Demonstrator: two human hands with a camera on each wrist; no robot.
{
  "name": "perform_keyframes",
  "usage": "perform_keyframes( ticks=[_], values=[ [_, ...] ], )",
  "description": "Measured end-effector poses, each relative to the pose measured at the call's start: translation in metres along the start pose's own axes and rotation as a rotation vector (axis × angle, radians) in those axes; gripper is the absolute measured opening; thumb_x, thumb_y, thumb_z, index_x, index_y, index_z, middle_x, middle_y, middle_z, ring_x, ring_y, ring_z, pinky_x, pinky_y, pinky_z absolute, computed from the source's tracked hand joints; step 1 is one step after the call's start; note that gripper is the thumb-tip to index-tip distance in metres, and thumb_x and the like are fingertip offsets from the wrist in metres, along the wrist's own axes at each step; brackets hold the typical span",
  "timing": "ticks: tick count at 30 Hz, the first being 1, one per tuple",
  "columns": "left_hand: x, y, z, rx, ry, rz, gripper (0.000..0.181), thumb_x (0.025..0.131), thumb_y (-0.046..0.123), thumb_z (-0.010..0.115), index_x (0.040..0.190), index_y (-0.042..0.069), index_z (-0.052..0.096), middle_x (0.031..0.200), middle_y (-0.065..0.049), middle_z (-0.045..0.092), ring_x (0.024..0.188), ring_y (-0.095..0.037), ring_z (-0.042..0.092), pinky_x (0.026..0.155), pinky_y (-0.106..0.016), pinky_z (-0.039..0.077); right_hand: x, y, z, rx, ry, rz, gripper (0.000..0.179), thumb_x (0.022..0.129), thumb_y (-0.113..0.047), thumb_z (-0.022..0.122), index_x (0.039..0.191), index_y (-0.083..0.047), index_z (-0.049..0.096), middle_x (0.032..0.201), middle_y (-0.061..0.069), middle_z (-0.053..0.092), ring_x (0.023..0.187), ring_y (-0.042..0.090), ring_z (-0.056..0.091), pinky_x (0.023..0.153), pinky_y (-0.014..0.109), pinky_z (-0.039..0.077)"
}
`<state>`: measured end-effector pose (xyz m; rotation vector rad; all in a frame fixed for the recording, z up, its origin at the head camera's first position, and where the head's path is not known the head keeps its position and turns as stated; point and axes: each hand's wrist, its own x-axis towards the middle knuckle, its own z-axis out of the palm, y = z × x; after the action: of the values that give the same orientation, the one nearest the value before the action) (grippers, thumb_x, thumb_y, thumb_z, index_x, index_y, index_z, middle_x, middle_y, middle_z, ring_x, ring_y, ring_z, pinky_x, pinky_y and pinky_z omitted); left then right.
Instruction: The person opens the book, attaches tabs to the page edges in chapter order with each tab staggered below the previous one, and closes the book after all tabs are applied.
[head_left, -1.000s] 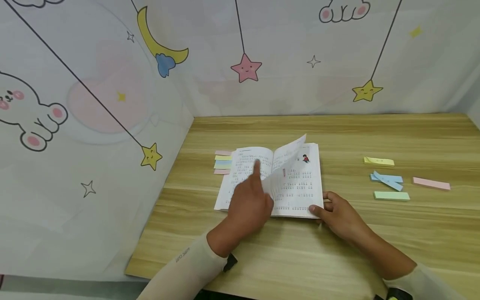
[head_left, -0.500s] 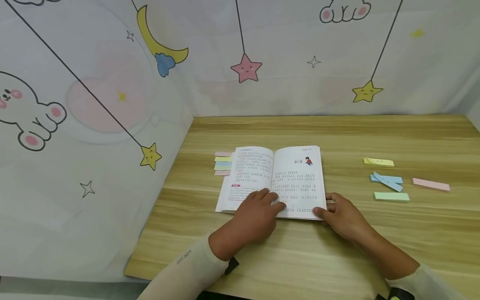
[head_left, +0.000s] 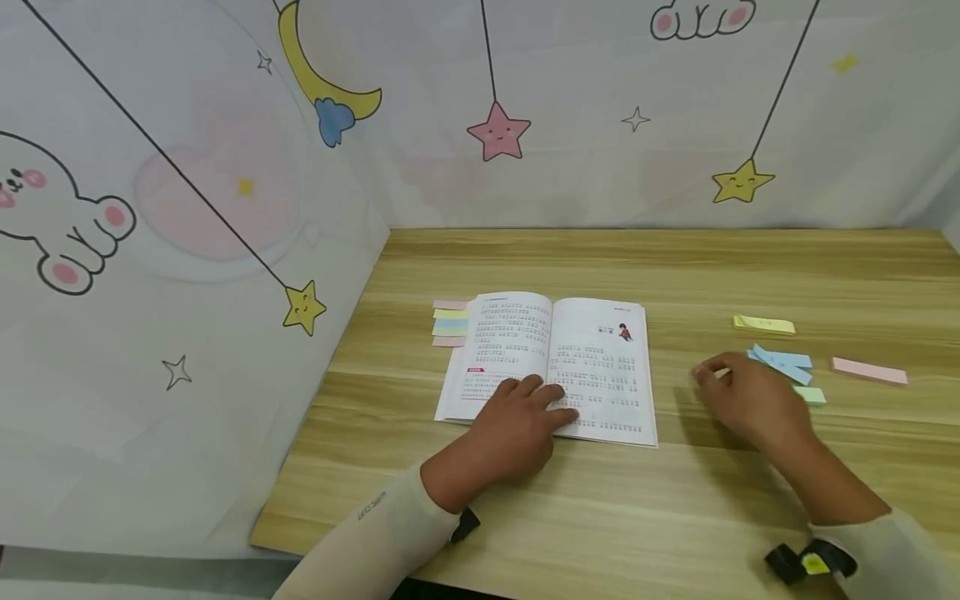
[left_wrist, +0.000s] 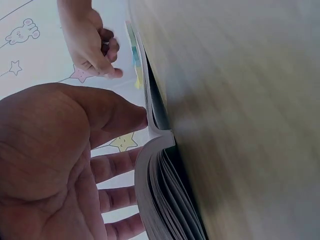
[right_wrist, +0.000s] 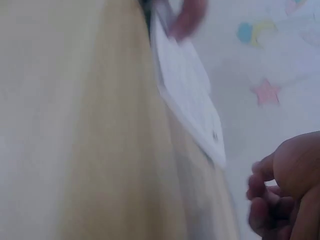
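Note:
An open book (head_left: pixel 596 358) with printed pages lies on the wooden table, a small red-and-black figure printed on its right page. My left hand (head_left: pixel 517 427) rests on the lower middle of the spread, fingers spread out across the fold. In the left wrist view its thumb and fingertips touch the pages (left_wrist: pixel 145 165). My right hand (head_left: pixel 757 402) hovers right of the book, fingers loosely curled with nothing seen in them. Beneath and behind it lie blue sticky strips (head_left: pixel 798 360) and a partly hidden green sticky pad (head_left: pixel 814 396).
Colored index tabs (head_left: pixel 450 325) stick out from the book's left edge. A yellow sticky pad (head_left: pixel 763 325) and a pink one (head_left: pixel 870 372) lie on the table (head_left: pixel 570 517) at the right. A cartoon-printed curtain (head_left: pixel 585 183) borders its back and left sides.
My left hand has turned the raised page flat to the right and now rests across the fold. My right hand has let go of the book's lower right corner and moved right toward the sticky pads.

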<state>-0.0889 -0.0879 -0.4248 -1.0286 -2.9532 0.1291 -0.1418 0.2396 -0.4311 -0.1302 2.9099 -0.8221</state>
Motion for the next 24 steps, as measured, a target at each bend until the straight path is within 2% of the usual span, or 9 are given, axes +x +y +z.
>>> perform_keyframes(
  ticks=[3,6,10,13,17,21,24],
  values=[
    [0.0,-0.001,0.001,0.002,-0.009,0.0,0.044,0.095,0.021,0.064,0.137,0.035,0.067,0.141,0.005,0.057,0.126,-0.021,0.048,0.099,-0.041,0.042,0.02,0.028,-0.015,-0.009,0.136,-0.016,0.055,0.109,-0.044,0.043,0.132,0.002,0.062,0.107,0.022,0.069,0.081,0.035,0.066,0.05,0.038,0.045],
    [0.001,-0.002,0.002,0.004,-0.018,0.002,0.045,0.095,0.021,0.064,0.138,0.036,0.065,0.142,0.006,0.056,0.126,-0.02,0.047,0.1,-0.04,0.04,0.039,0.055,-0.024,-0.006,0.229,0.005,0.054,0.109,-0.039,0.041,0.135,0.005,0.059,0.117,0.027,0.063,0.095,0.046,0.058,0.057,0.047,0.047],
    [0.002,-0.002,0.003,0.0,-0.031,0.017,0.046,0.096,0.022,0.064,0.14,0.036,0.064,0.143,0.005,0.055,0.126,-0.02,0.046,0.1,-0.04,0.039,0.051,0.081,-0.034,-0.042,0.197,0.034,0.056,0.109,-0.038,0.037,0.136,0.007,0.056,0.124,0.032,0.059,0.106,0.055,0.05,0.068,0.06,0.045],
    [0.003,-0.002,0.003,0.003,-0.033,0.018,0.046,0.096,0.022,0.063,0.14,0.036,0.064,0.142,0.005,0.055,0.126,-0.02,0.046,0.1,-0.04,0.039,0.055,0.091,-0.037,-0.078,0.158,-0.007,0.053,0.11,-0.035,0.037,0.133,0.009,0.057,0.123,0.035,0.059,0.107,0.058,0.051,0.074,0.065,0.044],
    [0.003,-0.003,0.001,0.013,-0.032,0.006,0.045,0.096,0.023,0.063,0.139,0.036,0.065,0.141,0.006,0.056,0.124,-0.019,0.046,0.099,-0.041,0.039,0.067,0.093,-0.038,-0.137,0.17,-0.034,0.049,0.111,-0.032,0.038,0.135,0.008,0.054,0.127,0.039,0.051,0.115,0.064,0.04,0.082,0.072,0.04],
    [0.003,-0.002,0.001,0.01,-0.039,0.002,0.045,0.096,0.022,0.064,0.139,0.037,0.065,0.141,0.006,0.056,0.122,-0.019,0.046,0.098,-0.04,0.039,0.079,0.093,-0.037,-0.157,0.148,-0.043,0.058,0.112,-0.042,0.031,0.143,0.003,0.05,0.133,0.041,0.043,0.12,0.066,0.031,0.088,0.074,0.036],
    [0.005,-0.002,0.003,0.009,-0.039,0.002,0.045,0.096,0.022,0.064,0.138,0.037,0.065,0.14,0.006,0.056,0.121,-0.019,0.046,0.098,-0.04,0.039,0.087,0.092,-0.036,-0.164,0.151,-0.1,0.057,0.112,-0.04,0.033,0.142,0.004,0.053,0.13,0.039,0.049,0.122,0.062,0.035,0.098,0.072,0.028]
  ],
)
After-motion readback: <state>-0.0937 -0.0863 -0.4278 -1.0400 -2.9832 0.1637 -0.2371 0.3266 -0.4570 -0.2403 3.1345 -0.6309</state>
